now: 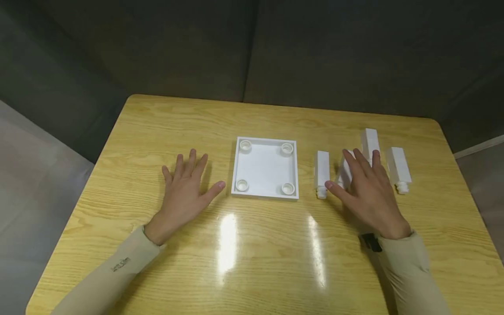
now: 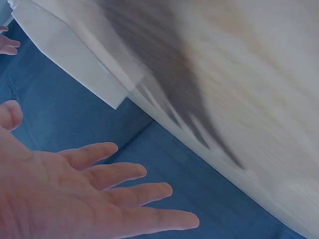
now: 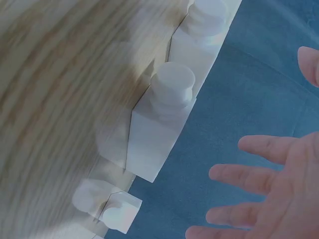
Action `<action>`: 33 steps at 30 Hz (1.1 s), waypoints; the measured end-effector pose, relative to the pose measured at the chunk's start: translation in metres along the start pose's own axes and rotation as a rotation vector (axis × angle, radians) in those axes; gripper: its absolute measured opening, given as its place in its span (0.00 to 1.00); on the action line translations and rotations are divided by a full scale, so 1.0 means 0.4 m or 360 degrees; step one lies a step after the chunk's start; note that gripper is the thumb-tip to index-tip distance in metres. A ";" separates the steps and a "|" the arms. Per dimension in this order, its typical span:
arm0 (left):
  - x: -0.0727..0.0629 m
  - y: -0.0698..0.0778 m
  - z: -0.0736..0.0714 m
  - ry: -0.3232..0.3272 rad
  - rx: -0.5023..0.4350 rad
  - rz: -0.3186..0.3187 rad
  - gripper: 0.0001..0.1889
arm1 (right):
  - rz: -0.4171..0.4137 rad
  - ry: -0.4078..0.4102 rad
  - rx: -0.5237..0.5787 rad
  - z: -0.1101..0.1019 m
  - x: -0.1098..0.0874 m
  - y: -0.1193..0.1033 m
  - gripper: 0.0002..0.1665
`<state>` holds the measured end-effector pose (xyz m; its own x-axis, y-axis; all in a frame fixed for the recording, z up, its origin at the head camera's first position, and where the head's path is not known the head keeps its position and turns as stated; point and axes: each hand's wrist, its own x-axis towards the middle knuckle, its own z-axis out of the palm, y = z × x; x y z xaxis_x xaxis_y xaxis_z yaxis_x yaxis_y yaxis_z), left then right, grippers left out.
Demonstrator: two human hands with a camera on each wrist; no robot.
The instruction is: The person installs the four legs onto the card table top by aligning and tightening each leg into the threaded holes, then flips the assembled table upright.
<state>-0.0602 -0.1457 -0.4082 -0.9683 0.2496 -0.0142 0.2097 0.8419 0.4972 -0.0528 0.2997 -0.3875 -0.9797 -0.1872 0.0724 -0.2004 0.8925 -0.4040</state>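
A white square tabletop-like piece (image 1: 265,168) lies with its rim up and a round socket in each corner. My left hand (image 1: 182,197) hovers to its left with fingers spread and nothing held; the left wrist view shows it above the table, apart from the piece's side wall (image 2: 75,57). White block-shaped legs with screw-like ends lie at the right: one nearest the piece (image 1: 322,168), one at the far right (image 1: 399,164), one at the back (image 1: 370,141). Another leg (image 1: 344,174) is partly hidden under my right hand (image 1: 368,192), whose spread fingers hang above the legs (image 3: 149,142).
Everything rests on a wood-grain table (image 1: 267,258) with rounded back corners. Dark fabric (image 1: 252,52) stands behind its far edge, and paler cloth (image 1: 35,188) hangs at the left side. A black band (image 1: 371,242) shows at the right wrist.
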 end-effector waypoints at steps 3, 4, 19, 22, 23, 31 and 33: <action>0.011 0.013 0.009 -0.0012 0.0002 0.0014 0.50 | 0.0003 -0.0007 -0.0001 0.000 0.004 -0.004 0.56; 0.013 0.016 0.011 -0.0017 0.0005 0.0015 0.50 | 0.0008 -0.0014 -0.0002 -0.001 0.005 -0.006 0.57; 0.024 0.036 0.037 -0.0109 0.0040 0.0027 0.50 | 0.0015 -0.0050 0.0014 0.004 0.026 -0.019 0.56; 0.027 0.040 0.039 -0.0114 0.0044 0.0033 0.51 | 0.0002 -0.0044 0.0021 0.006 0.035 -0.022 0.56; 0.028 0.041 0.040 -0.0116 0.0043 0.0037 0.51 | -0.0004 -0.0041 0.0017 0.006 0.038 -0.022 0.56; 0.034 0.052 0.042 -0.0154 0.0036 0.0051 0.51 | -0.0096 0.0031 -0.0011 0.013 0.050 -0.022 0.53; 0.035 0.052 0.043 -0.0157 0.0037 0.0057 0.51 | -0.0117 0.0049 -0.0016 0.015 0.054 -0.022 0.52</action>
<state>-0.0671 -0.1165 -0.4128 -0.9423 0.3245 -0.0827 0.2480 0.8421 0.4789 -0.0720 0.2854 -0.3877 -0.9621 -0.2398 0.1296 -0.2718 0.8808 -0.3877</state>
